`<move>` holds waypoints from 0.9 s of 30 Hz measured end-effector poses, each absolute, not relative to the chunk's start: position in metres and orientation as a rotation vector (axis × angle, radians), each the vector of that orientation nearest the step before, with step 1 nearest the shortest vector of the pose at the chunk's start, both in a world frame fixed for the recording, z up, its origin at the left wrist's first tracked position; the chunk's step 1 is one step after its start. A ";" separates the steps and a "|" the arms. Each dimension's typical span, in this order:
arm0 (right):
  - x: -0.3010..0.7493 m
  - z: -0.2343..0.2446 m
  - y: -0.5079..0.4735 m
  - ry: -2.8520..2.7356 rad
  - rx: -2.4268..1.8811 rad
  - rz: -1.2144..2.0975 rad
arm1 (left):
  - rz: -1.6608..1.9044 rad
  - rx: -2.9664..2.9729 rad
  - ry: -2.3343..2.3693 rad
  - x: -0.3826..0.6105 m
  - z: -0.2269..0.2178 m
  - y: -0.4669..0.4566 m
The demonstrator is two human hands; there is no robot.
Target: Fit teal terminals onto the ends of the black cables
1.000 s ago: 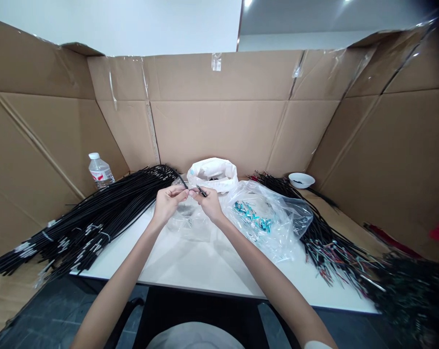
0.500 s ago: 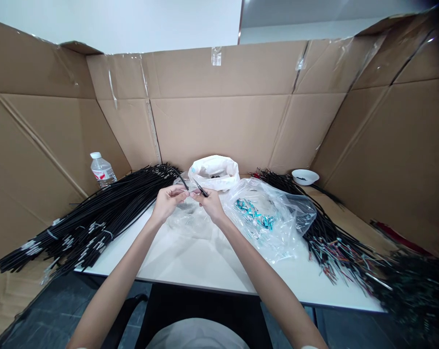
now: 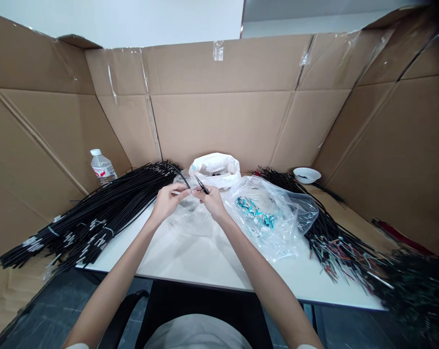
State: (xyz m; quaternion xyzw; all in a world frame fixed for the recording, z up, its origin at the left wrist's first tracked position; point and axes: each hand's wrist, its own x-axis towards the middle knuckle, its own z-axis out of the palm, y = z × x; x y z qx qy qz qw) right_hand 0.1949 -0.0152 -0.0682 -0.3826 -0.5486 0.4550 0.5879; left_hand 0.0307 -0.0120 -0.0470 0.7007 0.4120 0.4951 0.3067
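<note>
My left hand (image 3: 168, 200) is closed on the end of a black cable (image 3: 183, 177), which arcs back toward the cable bundle on the left. Dark pointed tweezers (image 3: 202, 184) stick up from my right hand (image 3: 212, 199), tips pointing up and left. My two hands almost meet above the white table, thumbs and forefingers pinched. Whatever tiny piece lies between the fingertips is too small to make out. Just behind the hands stands a white bag (image 3: 216, 172) with its rim rolled open and small dark pieces inside.
Long black cables (image 3: 106, 213) lie bundled at left, beside a water bottle (image 3: 103, 167). To the right, a clear plastic bag (image 3: 277, 228) holds small teal parts. Beyond it are cables with coloured wire ends (image 3: 332, 252) and a white bowl (image 3: 306, 175). Cardboard walls (image 3: 219, 121) surround the table (image 3: 190, 257).
Both hands stay together in nearly the same pose, the tweezers and cable still held. The view has shifted slightly; nothing else has visibly moved.
</note>
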 end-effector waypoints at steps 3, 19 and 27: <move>0.196 -0.070 -0.016 -1.274 -0.891 1.054 | 1.265 1.910 1.126 0.028 -0.045 -0.010; 0.201 -0.069 -0.014 -1.408 -0.877 1.098 | 1.109 2.234 1.353 0.023 -0.037 -0.019; 0.207 -0.065 -0.018 -1.486 -0.857 1.166 | 1.057 2.260 1.361 0.022 -0.038 -0.020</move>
